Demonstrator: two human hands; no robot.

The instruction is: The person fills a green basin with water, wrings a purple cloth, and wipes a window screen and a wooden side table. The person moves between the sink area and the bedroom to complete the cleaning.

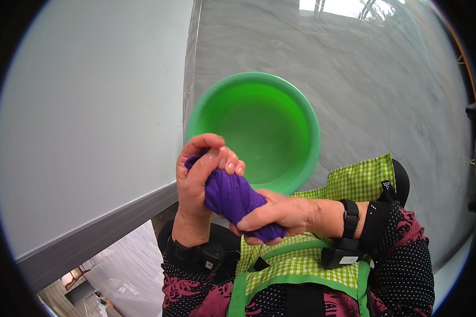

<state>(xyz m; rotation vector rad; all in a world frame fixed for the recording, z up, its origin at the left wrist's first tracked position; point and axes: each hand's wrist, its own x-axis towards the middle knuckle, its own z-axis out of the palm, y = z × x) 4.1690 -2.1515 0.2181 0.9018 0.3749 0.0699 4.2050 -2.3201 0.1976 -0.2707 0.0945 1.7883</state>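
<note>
A purple cloth [234, 194], twisted into a thick roll, is gripped at both ends. My left hand [200, 174] wraps its upper end, near the left rim of a green plastic basin [315, 130]. Around the lower end my right hand [277, 214] is closed, with the thumb lying across the fabric. The cloth is held in front of my apron, at the near edge of the basin. Inside the basin there appears to be water [261, 138], slightly cloudy. Part of the basin's near rim is hidden by my hands.
The basin stands on a grey marbled tile floor [380, 87]. Close on the left is a pale wall [91, 111] with a grey baseboard [103, 233]. My green checked apron [361, 174] covers my lap and knee. Each wrist wears a black strapped device [351, 222].
</note>
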